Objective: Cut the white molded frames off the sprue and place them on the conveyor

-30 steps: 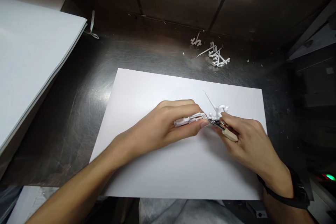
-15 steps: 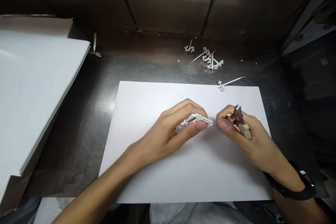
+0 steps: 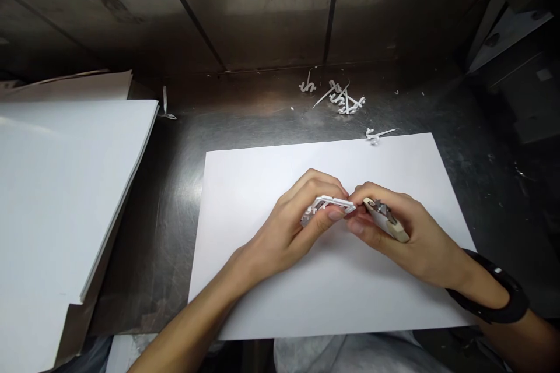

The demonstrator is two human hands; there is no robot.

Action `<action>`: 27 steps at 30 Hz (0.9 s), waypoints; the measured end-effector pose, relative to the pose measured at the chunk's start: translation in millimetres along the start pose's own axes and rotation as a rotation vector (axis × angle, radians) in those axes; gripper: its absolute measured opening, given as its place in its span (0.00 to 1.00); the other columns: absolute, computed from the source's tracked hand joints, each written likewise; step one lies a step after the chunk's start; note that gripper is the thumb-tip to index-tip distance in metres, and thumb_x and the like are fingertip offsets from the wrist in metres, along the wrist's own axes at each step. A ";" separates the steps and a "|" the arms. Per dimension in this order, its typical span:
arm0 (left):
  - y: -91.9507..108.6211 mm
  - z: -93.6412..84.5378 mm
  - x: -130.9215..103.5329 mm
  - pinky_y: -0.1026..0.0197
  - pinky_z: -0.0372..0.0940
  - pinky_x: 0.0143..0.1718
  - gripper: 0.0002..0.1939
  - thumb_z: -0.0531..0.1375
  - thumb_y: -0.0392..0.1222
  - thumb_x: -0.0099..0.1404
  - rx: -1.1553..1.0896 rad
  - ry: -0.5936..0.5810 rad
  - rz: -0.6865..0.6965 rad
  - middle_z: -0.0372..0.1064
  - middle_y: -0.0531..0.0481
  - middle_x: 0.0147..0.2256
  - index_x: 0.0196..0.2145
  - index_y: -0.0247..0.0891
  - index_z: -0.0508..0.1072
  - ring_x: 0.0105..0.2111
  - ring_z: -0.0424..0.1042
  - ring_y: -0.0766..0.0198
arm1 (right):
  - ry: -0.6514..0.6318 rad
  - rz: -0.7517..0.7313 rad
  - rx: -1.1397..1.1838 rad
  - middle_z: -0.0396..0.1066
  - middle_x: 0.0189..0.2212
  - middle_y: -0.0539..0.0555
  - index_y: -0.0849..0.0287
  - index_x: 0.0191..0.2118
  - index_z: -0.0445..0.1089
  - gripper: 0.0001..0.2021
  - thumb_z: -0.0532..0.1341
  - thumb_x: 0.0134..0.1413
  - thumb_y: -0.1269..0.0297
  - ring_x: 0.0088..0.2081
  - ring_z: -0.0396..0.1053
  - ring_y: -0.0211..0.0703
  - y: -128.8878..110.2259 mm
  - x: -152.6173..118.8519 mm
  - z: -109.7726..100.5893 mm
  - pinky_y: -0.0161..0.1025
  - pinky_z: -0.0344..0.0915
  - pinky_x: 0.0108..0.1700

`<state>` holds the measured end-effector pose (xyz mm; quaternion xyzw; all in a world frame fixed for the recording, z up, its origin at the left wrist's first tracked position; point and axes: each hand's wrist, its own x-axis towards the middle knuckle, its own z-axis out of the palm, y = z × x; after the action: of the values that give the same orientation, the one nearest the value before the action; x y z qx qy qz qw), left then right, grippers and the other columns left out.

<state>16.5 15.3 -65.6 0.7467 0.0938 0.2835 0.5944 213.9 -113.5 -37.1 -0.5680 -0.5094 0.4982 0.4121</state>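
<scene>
My left hand (image 3: 294, 226) pinches a small white plastic part (image 3: 329, 204) between thumb and fingers, just above a white sheet of paper (image 3: 271, 186). My right hand (image 3: 406, 236) grips small cutters with beige handles (image 3: 385, 219), their metal head right beside the part's right end. The fingertips of both hands touch over the middle of the sheet. A black band sits on my right wrist.
The sheet lies on a scratched metal bench (image 3: 175, 186). A trimmed white plastic sliver (image 3: 380, 135) rests at the sheet's far edge, with a small heap of plastic offcuts (image 3: 341, 96) behind it near the metal back wall. A stack of white sheets (image 3: 56, 186) fills the left side.
A white plastic sprue came off the part and flew to the sheet's far edge. My right hand drew away with the cutters, then came back against the part.
</scene>
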 end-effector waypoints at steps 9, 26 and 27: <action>3.1 4.4 -1.6 0.55 0.68 0.55 0.08 0.64 0.37 0.78 -0.057 -0.001 -0.006 0.73 0.44 0.51 0.52 0.42 0.74 0.52 0.73 0.58 | 0.116 -0.127 -0.044 0.67 0.37 0.47 0.50 0.46 0.72 0.06 0.67 0.75 0.70 0.36 0.63 0.41 2.6 1.1 5.2 0.38 0.61 0.40; 20.9 -5.4 15.5 0.56 0.82 0.51 0.15 0.67 0.34 0.76 -0.981 0.385 -0.855 0.75 0.40 0.64 0.58 0.35 0.75 0.53 0.82 0.58 | 0.262 0.055 0.259 0.62 0.35 0.50 0.52 0.41 0.71 0.08 0.65 0.77 0.61 0.38 0.62 0.46 22.1 7.5 -24.1 0.41 0.60 0.42; 20.4 -4.9 15.2 0.58 0.82 0.49 0.16 0.67 0.35 0.76 -0.970 0.376 -0.875 0.76 0.40 0.63 0.59 0.36 0.76 0.50 0.82 0.59 | 0.252 0.062 0.259 0.62 0.35 0.49 0.52 0.41 0.71 0.08 0.65 0.78 0.61 0.38 0.62 0.46 21.7 7.7 -23.7 0.40 0.59 0.42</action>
<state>22.4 21.1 -41.0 0.2267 0.3512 0.1518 0.8956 240.7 -108.0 -55.5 -0.5835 -0.3676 0.4969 0.5267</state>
